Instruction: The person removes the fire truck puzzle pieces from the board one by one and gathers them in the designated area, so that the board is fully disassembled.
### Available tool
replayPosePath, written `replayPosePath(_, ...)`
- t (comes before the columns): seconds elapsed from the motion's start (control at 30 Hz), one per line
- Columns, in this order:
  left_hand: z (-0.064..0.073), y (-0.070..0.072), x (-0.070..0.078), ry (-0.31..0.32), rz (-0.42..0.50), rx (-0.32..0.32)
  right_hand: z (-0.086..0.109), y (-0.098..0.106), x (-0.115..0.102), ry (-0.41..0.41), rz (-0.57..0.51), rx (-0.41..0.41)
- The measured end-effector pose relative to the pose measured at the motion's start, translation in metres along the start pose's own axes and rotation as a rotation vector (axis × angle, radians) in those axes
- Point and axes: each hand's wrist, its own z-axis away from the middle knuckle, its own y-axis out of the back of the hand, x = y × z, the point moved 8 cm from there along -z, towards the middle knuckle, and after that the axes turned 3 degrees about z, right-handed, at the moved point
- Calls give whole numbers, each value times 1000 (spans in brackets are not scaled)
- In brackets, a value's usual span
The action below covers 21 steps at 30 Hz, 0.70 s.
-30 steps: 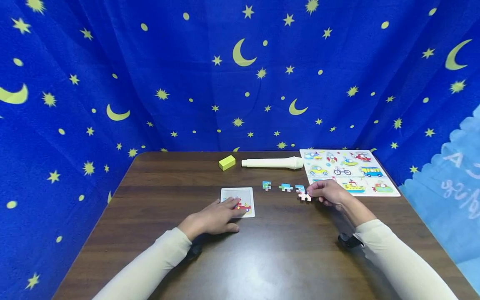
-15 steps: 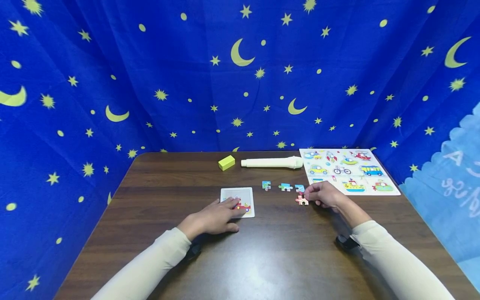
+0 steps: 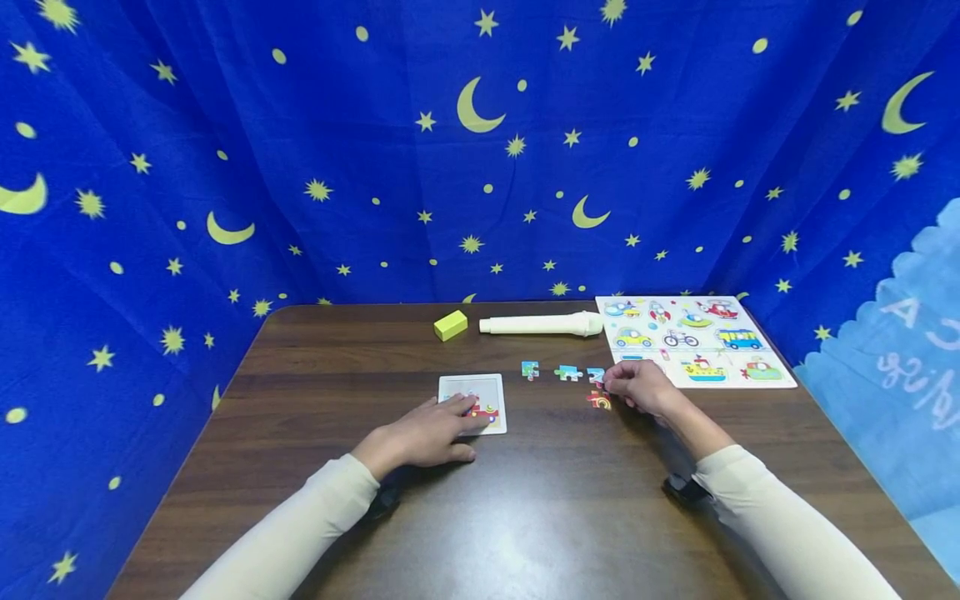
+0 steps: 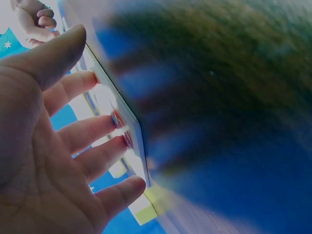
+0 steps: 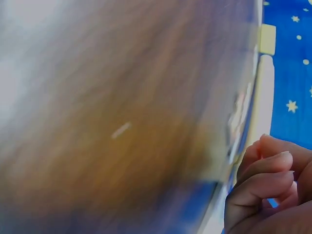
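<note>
My left hand (image 3: 423, 433) rests with spread fingers on a small square puzzle tray (image 3: 491, 386), covering part of its red vehicle picture. In the left wrist view, the fingertips touch the tray (image 4: 139, 131) near its edge. My right hand (image 3: 643, 388) has curled fingers and appears to pinch the edge of an orange-red puzzle piece (image 3: 599, 402), low over the table. The right wrist view shows the right hand's (image 5: 268, 183) bent fingers, but not the piece. Just behind the fingertips lies a blue puzzle piece (image 3: 595, 374).
More loose puzzle pieces lie left of the right hand, including a green-blue one (image 3: 567, 373) and another (image 3: 530, 369). A white microphone-shaped object (image 3: 536, 325), a yellow block (image 3: 451, 326) and a picture board (image 3: 705, 362) stand along the table's back, before a blue curtain (image 3: 405, 167).
My right hand has shifted slightly left. The piece at its fingertips has turned from pale and tilted to flatter, showing its orange-red face. My left hand stays on the tray.
</note>
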Motion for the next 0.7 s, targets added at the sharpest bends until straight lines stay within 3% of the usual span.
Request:
replayPosePath(0.13, 0, 3, 0, -34, -18, 30, -2, -11, -15, 39, -70, -20)
replayPosePath(0.33, -1, 8, -2, -66, 13, 70, -7, -44, -44, 78, -146, -107)
replayPosePath(0.57, -2, 11, -9, -52, 86, 118, -12, -76, -84, 118, -126, -173)
replayPosePath(0.7, 1, 14, -10, -26, 78, 130, -16, -91, -97, 122, -137, -199)
